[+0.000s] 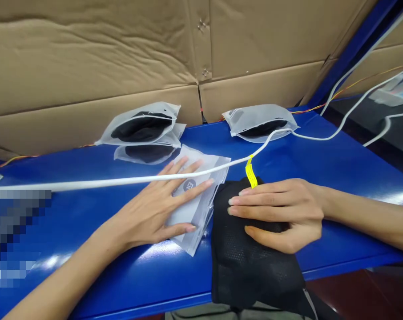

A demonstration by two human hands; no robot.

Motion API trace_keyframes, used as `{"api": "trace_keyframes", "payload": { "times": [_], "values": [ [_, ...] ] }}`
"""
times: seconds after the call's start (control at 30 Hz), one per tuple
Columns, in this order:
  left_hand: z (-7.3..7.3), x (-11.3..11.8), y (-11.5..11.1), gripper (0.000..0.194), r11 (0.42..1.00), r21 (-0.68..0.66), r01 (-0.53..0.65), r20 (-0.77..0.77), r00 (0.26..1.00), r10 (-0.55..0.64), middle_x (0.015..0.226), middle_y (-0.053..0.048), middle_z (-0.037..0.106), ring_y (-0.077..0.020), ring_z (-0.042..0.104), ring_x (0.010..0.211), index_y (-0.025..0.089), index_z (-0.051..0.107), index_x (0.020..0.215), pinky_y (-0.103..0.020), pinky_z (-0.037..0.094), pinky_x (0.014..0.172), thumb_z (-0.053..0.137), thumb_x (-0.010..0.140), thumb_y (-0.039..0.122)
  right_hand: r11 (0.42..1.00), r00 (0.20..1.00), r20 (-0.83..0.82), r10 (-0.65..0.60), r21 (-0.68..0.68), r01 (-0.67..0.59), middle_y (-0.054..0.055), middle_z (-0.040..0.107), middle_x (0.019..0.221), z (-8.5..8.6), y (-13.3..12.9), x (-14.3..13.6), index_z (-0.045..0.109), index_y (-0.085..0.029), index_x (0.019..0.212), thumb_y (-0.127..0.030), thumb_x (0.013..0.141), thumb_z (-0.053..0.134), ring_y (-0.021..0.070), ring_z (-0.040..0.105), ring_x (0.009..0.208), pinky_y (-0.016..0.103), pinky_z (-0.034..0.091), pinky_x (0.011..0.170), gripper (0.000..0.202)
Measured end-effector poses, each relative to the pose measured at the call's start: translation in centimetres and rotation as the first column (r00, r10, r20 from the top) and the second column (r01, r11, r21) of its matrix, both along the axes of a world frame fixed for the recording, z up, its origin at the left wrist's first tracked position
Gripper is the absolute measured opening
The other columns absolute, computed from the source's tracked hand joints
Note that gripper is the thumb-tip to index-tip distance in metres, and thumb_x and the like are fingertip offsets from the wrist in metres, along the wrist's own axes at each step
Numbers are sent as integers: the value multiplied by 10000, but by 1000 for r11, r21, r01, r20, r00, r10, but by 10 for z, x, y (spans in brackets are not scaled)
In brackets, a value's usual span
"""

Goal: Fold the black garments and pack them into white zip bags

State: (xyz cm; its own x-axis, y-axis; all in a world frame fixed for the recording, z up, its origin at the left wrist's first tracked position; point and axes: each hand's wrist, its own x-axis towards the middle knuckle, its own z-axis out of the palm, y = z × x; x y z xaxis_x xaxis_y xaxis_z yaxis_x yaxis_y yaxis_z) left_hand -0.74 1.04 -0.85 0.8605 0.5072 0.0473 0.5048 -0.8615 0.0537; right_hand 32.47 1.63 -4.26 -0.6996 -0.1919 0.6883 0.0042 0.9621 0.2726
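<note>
My left hand (168,204) lies flat with fingers spread on a small stack of frosted plastic bags (206,209); a round dark logo shows between the fingers. My right hand (284,213) rests palm down, fingers stretched out, on a black mesh fabric piece (241,262). That fabric hangs over the table's front edge, and its exact kind is unclear. A white cable (121,181) passes above the left fingers. Its yellow tag (251,175) reaches down beside the right fingertips.
Frosted bags with black contents stand at the back left (144,124) and back right (261,122) of the blue table (128,280). Brown cardboard (104,53) walls off the rear. More white cable (338,129) loops at right. A blurred patch (14,222) covers the left edge.
</note>
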Motion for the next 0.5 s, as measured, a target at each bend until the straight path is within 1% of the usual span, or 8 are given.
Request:
{"api": "trace_keyframes", "payload": {
  "times": [0.1,0.17,0.2,0.27,0.33,0.4,0.47,0.5],
  "values": [
    [-6,5,-2,836,991,-133,13,-51,998,-20,1817,-129,181,-476,229,1643,345,194,1739,-714,262,1283,522,1047,681,1000,1000,3,-13,-16,13,92,823,1205,-1,-1,3,750,-277,1050,-171,879,811,220,737,1258,343,656,1043,211],
    [-4,2,-3,811,989,-149,-19,-77,997,7,1798,-128,256,-472,312,1612,378,214,1731,-709,311,1260,522,1046,682,1000,1000,8,-21,-22,21,106,819,1208,-1,-2,5,745,-266,1050,-157,868,820,228,744,1242,350,656,1041,226],
    [-2,0,-4,779,990,-133,-40,-87,996,29,1773,-135,319,-466,365,1586,386,221,1729,-699,353,1239,509,1059,660,999,999,11,-32,-25,32,110,818,1206,-1,-2,6,743,-259,1045,-144,867,817,228,751,1223,352,654,1039,224],
    [3,-4,-6,742,994,-51,-93,-76,993,88,1634,-166,518,-450,503,1482,364,250,1727,-681,422,1191,472,1077,643,997,997,33,-70,-38,71,123,813,1209,-1,-1,8,742,-234,1060,-122,896,771,223,759,1193,364,640,1047,201],
    [4,-6,-8,740,988,38,-147,-43,988,149,1466,-179,633,-442,578,1380,338,308,1716,-683,441,1166,456,1070,668,993,992,89,-90,-72,96,154,796,1234,-1,2,10,735,-190,1146,-172,981,657,231,742,1220,415,609,1085,183],
    [0,-6,-7,757,982,65,-175,-26,984,177,1493,-194,599,-462,548,1396,338,345,1703,-708,414,1172,462,1051,703,985,984,157,-85,-136,106,202,759,1288,-3,6,14,706,-140,1245,-291,1059,517,285,668,1343,525,555,1138,305],
    [-6,-5,-7,775,985,20,-172,-41,984,173,1645,-201,468,-482,457,1487,341,324,1709,-722,377,1191,445,1047,724,970,970,230,-77,-208,126,249,686,1402,-6,9,17,666,-122,1309,-426,1074,443,366,519,1498,645,496,1155,443],
    [-9,-4,-7,789,984,-7,-178,-59,982,178,1697,-199,408,-483,417,1524,334,304,1716,-719,363,1203,431,1047,734,961,963,261,-75,-239,140,266,638,1467,-7,11,18,649,-124,1322,-476,1059,455,393,451,1545,667,486,1148,481]
  ]
}}
